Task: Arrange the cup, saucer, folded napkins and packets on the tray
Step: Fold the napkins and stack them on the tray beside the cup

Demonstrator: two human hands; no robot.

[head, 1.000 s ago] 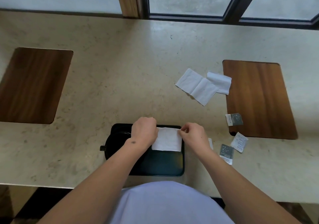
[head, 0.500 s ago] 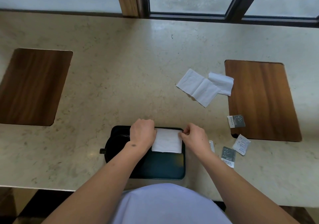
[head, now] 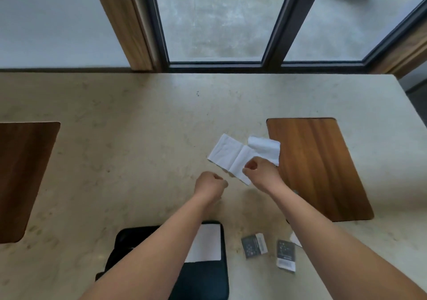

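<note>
A black tray lies at the counter's near edge, with one folded white napkin on its far right part. My left arm hides the tray's left side, so cup and saucer are not visible. Farther out, an unfolded white napkin lies flat beside a second, smaller napkin. My right hand rests on the unfolded napkin's near right edge, thumb and finger pinched on it. My left hand hovers just left of it, fingers curled, holding nothing. Two dark packets and a white packet lie right of the tray.
A wooden inlay sits in the beige stone counter at the right, touching the smaller napkin, and another inlay at the left. A window frame runs along the counter's far edge. The counter's right edge is close.
Both hands let go of the folded napkin, which stays on the tray, and reached forward to the unfolded napkin. The view tilted up and forward.
</note>
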